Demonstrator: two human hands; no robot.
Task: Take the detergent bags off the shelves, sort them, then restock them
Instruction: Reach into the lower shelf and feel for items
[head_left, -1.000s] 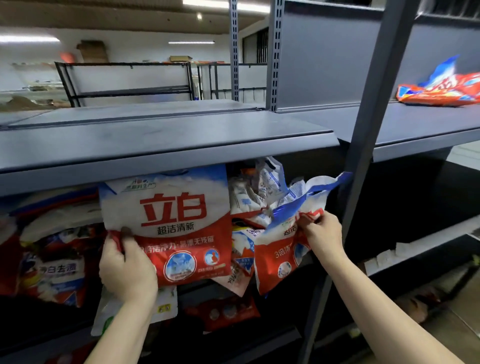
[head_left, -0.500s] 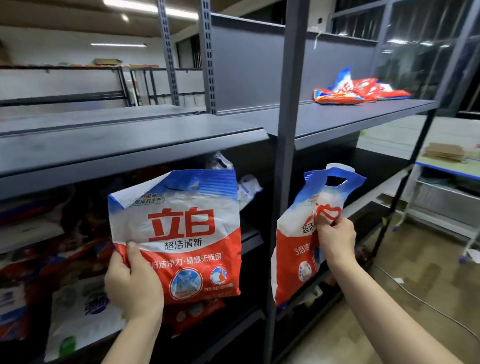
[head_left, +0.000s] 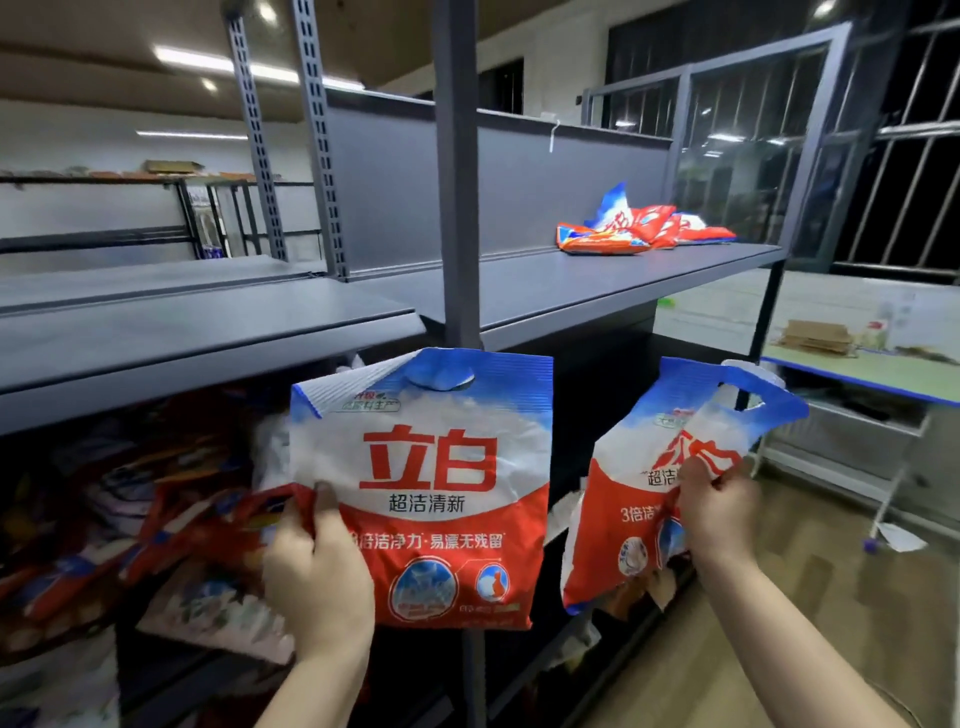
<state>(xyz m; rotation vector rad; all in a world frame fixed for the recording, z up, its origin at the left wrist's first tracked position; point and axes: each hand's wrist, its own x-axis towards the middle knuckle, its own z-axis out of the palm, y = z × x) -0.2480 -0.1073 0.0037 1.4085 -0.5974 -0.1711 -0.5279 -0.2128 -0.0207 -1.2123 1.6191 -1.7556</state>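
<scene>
My left hand (head_left: 317, 582) grips the lower left corner of a large red, white and blue detergent bag (head_left: 441, 467), held upright in front of the shelf post. A second bag of the same kind (head_left: 639, 499), creased and turned sideways, is pinched at its middle by my right hand (head_left: 719, 514). Both bags hang in the air, out of the shelf. Several more detergent bags (head_left: 156, 519) lie jumbled on the dark lower shelf at left. A small pile of red and blue bags (head_left: 634, 234) lies on the upper right shelf (head_left: 545, 286).
A grey upright post (head_left: 457, 208) stands between the two shelf bays. The upper left shelf board (head_left: 182, 332) is bare. To the right are a table with cardboard (head_left: 815, 338), a wooden floor (head_left: 779, 623) and barred windows.
Both hands have pulled their bags out of the lower shelf and carried them rightwards and outwards. My view has swung right, towards the upper right shelf and the window.
</scene>
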